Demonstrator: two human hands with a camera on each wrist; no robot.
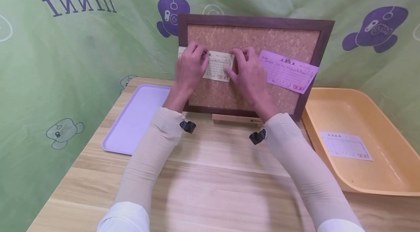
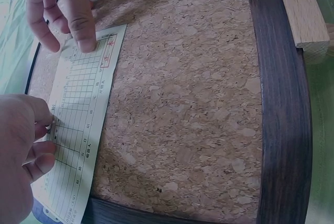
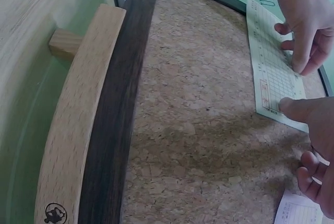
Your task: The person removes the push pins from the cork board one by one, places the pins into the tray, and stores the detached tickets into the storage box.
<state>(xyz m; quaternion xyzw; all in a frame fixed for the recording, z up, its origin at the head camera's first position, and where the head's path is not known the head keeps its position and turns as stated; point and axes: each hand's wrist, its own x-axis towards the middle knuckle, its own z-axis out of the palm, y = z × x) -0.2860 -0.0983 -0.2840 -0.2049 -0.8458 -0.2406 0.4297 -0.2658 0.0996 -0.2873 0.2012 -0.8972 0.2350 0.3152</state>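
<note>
A cream printed slip (image 1: pixel 218 66) (image 2: pixel 78 130) (image 3: pixel 266 62) lies against the left part of the framed cork board (image 1: pixel 223 95), its left end over the frame. At its upper edge my left hand (image 1: pixel 191 66) (image 2: pixel 21 151) has curled fingers pinching a small dark pin-like thing (image 2: pixel 48 127), mostly hidden. My right hand (image 1: pixel 251 75) (image 2: pixel 65 4) (image 3: pixel 321 135) rests its thumb on the slip's right end, with its other fingers loosely bent near the upper right corner. On the board's right side, a purple slip (image 1: pixel 285 73) hangs tilted, a small pin at its top.
The board leans on a wooden stand (image 1: pixel 236 118) (image 3: pixel 78 114) at the table's back. Left of it lies a lilac tray (image 1: pixel 134 119). An orange tray (image 1: pixel 384 144) at the right holds a pale printed slip (image 1: pixel 346 146). A green patterned cloth (image 1: pixel 82 50) hangs behind.
</note>
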